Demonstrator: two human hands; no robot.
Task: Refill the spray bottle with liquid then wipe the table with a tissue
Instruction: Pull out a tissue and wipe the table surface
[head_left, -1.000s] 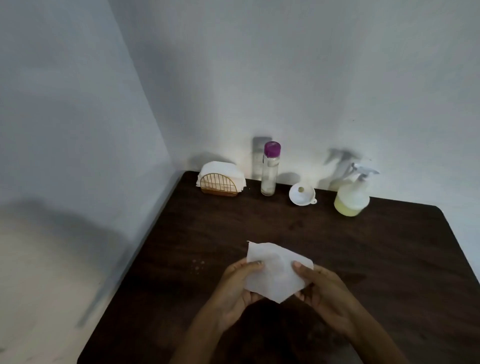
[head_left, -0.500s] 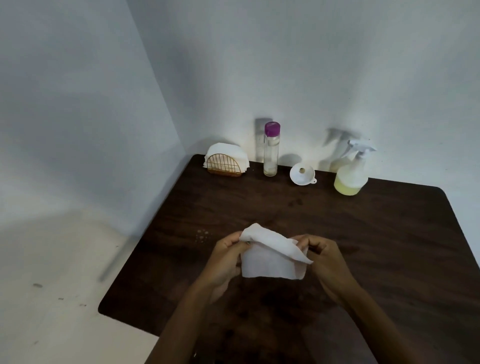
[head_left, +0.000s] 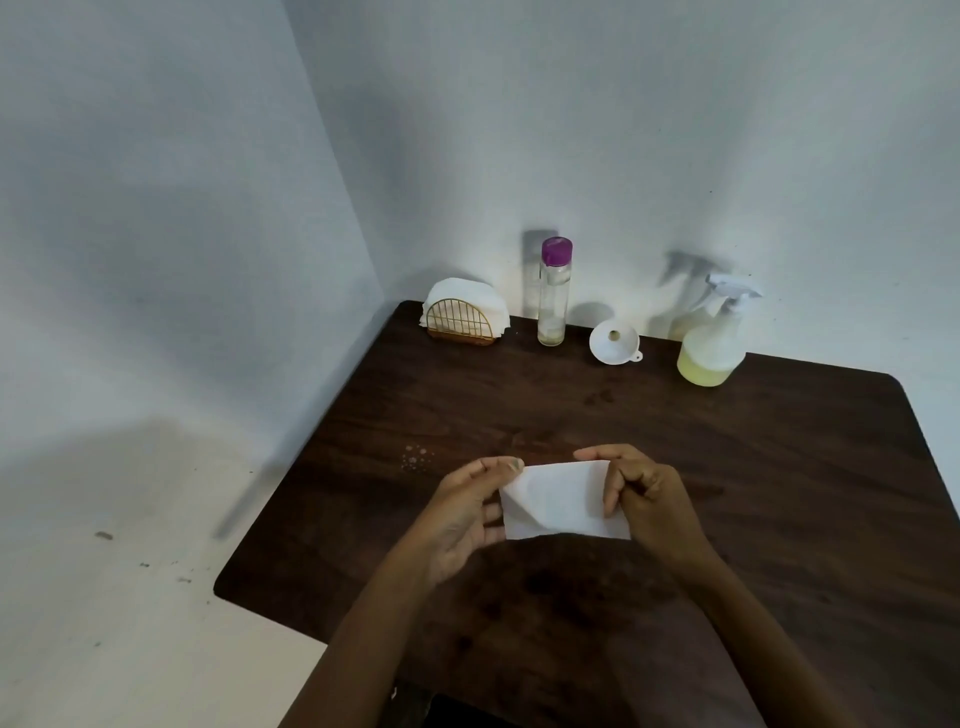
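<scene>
Both hands hold a folded white tissue (head_left: 561, 501) above the middle of the dark wooden table (head_left: 779, 467). My left hand (head_left: 462, 514) pinches its left edge and my right hand (head_left: 649, 499) grips its right edge. A clear spray bottle (head_left: 714, 340) with pale yellow liquid in its lower part stands at the back right, its white trigger head on. A tall clear bottle (head_left: 553, 293) with a purple cap stands at the back centre, nearly empty. A white funnel (head_left: 614, 341) lies between them.
A gold wire holder (head_left: 460, 319) full of white tissues sits at the back left corner. Small droplets (head_left: 415, 457) dot the table left of my hands. Walls close the table in at the back and the left.
The tissue has gone from an open sheet to a folded rectangle between my hands. The view has tilted so more of the table's near edge shows.
</scene>
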